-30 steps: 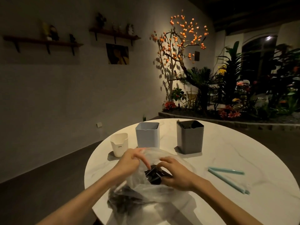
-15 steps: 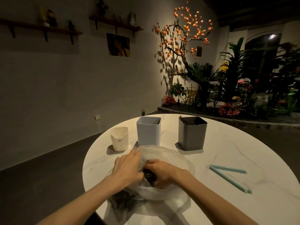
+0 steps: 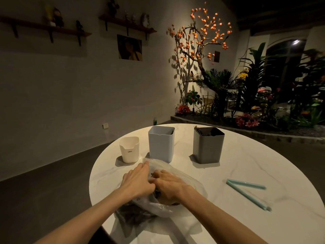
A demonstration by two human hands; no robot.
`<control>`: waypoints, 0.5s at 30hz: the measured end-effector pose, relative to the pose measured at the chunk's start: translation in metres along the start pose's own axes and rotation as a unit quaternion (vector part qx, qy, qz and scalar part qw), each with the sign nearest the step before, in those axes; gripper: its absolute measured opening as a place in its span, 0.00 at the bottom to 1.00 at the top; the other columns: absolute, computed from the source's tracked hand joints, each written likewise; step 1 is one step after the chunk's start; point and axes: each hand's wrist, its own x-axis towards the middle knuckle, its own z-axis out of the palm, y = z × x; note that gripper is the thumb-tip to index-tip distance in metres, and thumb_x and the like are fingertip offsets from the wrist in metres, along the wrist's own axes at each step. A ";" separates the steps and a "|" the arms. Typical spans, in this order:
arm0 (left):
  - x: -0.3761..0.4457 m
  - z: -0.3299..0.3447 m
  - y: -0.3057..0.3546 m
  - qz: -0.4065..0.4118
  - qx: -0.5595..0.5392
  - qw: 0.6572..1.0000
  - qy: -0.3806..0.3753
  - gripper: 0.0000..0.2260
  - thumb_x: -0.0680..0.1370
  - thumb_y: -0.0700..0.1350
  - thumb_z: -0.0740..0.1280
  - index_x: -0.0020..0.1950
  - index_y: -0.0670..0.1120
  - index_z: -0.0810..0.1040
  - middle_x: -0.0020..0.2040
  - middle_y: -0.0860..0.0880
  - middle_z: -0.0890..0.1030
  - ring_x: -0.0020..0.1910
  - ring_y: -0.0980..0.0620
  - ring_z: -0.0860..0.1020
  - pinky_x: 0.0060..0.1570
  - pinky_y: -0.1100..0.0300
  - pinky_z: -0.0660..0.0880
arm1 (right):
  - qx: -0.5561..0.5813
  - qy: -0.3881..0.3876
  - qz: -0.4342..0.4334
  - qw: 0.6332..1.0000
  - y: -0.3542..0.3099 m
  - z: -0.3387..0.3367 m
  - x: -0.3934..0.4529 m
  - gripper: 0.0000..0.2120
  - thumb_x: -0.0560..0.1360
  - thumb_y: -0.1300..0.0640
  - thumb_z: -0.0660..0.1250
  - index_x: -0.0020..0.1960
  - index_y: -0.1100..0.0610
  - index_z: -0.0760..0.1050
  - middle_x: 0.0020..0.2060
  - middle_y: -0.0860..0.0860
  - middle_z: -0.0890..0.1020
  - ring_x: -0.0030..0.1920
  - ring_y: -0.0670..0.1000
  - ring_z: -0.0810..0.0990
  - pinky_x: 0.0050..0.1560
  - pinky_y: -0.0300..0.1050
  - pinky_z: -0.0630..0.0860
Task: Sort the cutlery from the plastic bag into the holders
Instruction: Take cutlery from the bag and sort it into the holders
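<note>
both hands in the plastic bag (image 3: 177, 175) at 6 o'clock on the surface (image 3: 228, 173). left hand (image 3: 136, 182) fingers curled on the bag's edge; right hand (image 3: 168, 186) inside, grip state cannot tell. dark cutlery (image 3: 133, 211) in the bag. white holder (image 3: 129, 149), light grey holder (image 3: 161, 143), dark grey holder (image 3: 207, 145) at 12 o'clock. blue clip (image 3: 246, 189) at 3 o'clock.

A café-like lounge: round marble table (image 3: 246, 155), wall shelves (image 3: 52, 29), indoor garden (image 3: 263, 103).

3 holders (image 3: 161, 143), 1 bag (image 3: 184, 180), 2 hands (image 3: 139, 180)
</note>
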 end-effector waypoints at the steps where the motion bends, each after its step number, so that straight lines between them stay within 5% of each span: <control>1: 0.000 0.000 -0.002 0.001 0.002 1.000 0.003 0.40 0.74 0.54 0.68 0.81 0.49 0.52 0.75 0.47 0.68 0.67 0.44 0.74 0.63 0.48 0.73 | -0.012 0.010 0.000 1.000 0.001 0.001 -0.001 0.19 0.77 0.52 0.68 0.67 0.48 0.74 0.63 0.54 0.72 0.61 0.55 0.70 0.65 0.50 0.69; 5: -0.001 0.002 -0.007 0.015 0.029 0.999 0.000 0.38 0.73 0.49 0.70 0.78 0.48 0.54 0.70 0.48 0.68 0.64 0.43 0.75 0.56 0.49 0.73 | -0.054 0.049 -0.021 0.997 0.005 0.006 -0.004 0.14 0.80 0.47 0.65 0.61 0.53 0.80 0.60 0.52 0.71 0.59 0.54 0.68 0.64 0.51 0.70; 10: -0.003 -0.001 -0.007 0.030 0.060 0.996 -0.051 0.43 0.76 0.40 0.68 0.82 0.47 0.44 0.78 0.46 0.59 0.72 0.42 0.69 0.64 0.52 0.71 | -0.108 0.055 -0.033 0.992 0.011 0.017 -0.010 0.17 0.81 0.46 0.63 0.64 0.52 0.80 0.67 0.52 0.71 0.65 0.52 0.63 0.70 0.50 0.67; 15: -0.002 -0.010 -0.009 0.049 0.062 0.994 -0.076 0.42 0.75 0.39 0.67 0.83 0.47 0.45 0.82 0.47 0.54 0.77 0.44 0.63 0.69 0.52 0.69 | -0.198 0.024 -0.078 0.977 0.012 -0.004 -0.014 0.18 0.82 0.52 0.62 0.68 0.60 0.74 0.68 0.57 0.72 0.64 0.56 0.67 0.69 0.50 0.64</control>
